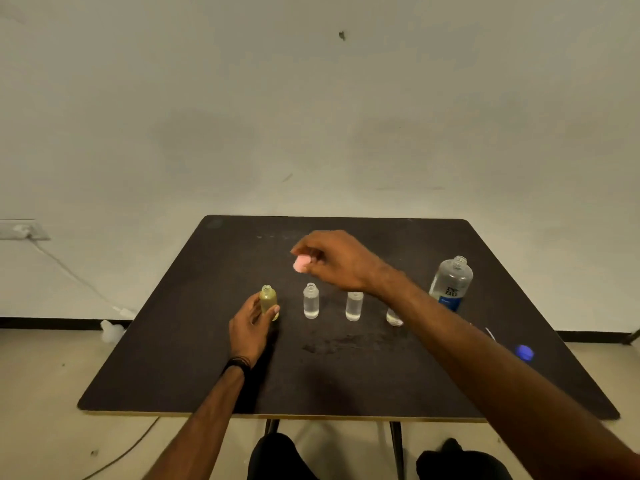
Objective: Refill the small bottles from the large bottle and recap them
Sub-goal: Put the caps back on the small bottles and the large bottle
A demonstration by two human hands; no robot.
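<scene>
Fingers (273, 311) of the left hand (250, 332) are wrapped around the yellow-tinted small bottle (268, 300), gripping it upright on the tabletop (346, 375) at about 9 o'clock from the table centre; fingers (313, 252) of the right hand (341, 259) are pinched closed on a pink cap (300, 264), held in the air at about 12 o'clock, above and behind the row of small bottles. Largest item: the tabletop, dark, with a faint wet-looking smear near its centre. Next: the large bottle (450, 284), upright at about 2 o'clock, neck open, no cap fitted, and well apart from both hands. Next: the row of small bottles, running from 9 o'clock toward 3 o'clock. After the yellow-tinted one come a clear small bottle (311, 301) with an open neck, a second clear bottle (354, 306) whose top is hidden behind the right wrist, and a fourth bottle (394, 317) mostly hidden by the right forearm. Both fully visible clear bottles show liquid inside. Smallest: a blue cap (524, 352), lying loose at about 4 o'clock near the table edge. Status, as a judgement: filling appears done or nearly done, since the large bottle is set aside and the visible small bottles hold liquid. Recapping is outstanding: neither fully visible small neck carries a cap. The pink cap appears destined for the bottle steadied by the left hand.
</scene>
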